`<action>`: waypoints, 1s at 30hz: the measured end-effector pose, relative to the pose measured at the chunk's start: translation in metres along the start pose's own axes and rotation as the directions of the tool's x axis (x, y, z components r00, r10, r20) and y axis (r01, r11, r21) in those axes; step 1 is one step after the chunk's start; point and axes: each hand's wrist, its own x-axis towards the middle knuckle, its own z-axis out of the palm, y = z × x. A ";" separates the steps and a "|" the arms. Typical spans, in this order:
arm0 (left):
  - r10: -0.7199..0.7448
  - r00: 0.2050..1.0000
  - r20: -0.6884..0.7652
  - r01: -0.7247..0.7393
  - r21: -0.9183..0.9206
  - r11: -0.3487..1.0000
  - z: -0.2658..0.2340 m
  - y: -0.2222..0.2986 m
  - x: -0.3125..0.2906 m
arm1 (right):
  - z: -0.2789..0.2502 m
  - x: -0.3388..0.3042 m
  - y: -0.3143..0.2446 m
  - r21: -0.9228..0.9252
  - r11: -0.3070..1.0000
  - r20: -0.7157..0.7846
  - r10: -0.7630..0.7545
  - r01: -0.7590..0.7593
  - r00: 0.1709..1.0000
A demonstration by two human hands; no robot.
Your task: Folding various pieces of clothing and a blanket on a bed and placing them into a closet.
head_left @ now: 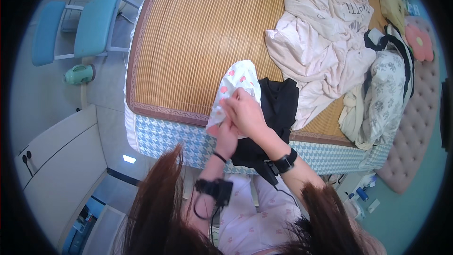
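Observation:
A white cloth (239, 76) with a pink-red fruit-like print lies at the near edge of the bed mat, its far end rounded. Both of my hands are closed on its near part. My right hand (246, 113) pinches it from above, with the fingers bent inward. Just below and to the left, my left hand (227, 137) grips it too, its fingertips partly hidden by the right hand. A black garment (279, 104) spreads under and to the right of the cloth and hangs over the bed edge toward my lap.
A bamboo mat (198, 42) covers the bed. A crumpled pale pink sheet (325, 52) lies on the right, beside a grey floral bundle (389, 94) and a tufted headboard (410, 127). Blue chairs (96, 23) and a green jug (79, 74) stand left on the floor.

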 end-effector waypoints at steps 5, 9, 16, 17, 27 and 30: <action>0.650 0.760 0.025 -0.335 0.871 0.358 0.034 0.045 -0.052 | -0.006 0.027 0.044 0.336 0.782 0.262 0.458 -0.526 0.849; 0.485 0.873 0.056 -0.191 0.953 0.234 0.027 0.043 -0.027 | -0.008 0.026 0.042 0.813 0.108 0.480 0.434 -0.572 0.763; 0.612 0.786 -0.087 -0.281 0.831 0.480 0.002 0.024 0.016 | -0.041 -0.005 0.021 0.370 0.928 -0.015 0.049 -0.040 0.999; 0.452 0.875 -0.175 -0.184 0.744 0.642 -0.003 0.027 0.017 | -0.043 -0.007 0.024 0.129 0.986 -0.037 -0.100 0.104 0.994; 0.241 0.935 -0.262 0.068 0.796 0.602 -0.007 0.070 0.049 | 0.008 0.035 0.074 -0.349 0.852 0.332 -0.276 0.390 0.902; 0.630 0.771 0.091 -0.150 0.988 0.042 -0.018 0.068 0.054 | 0.013 0.044 0.076 -0.195 0.971 0.308 -0.077 0.142 0.948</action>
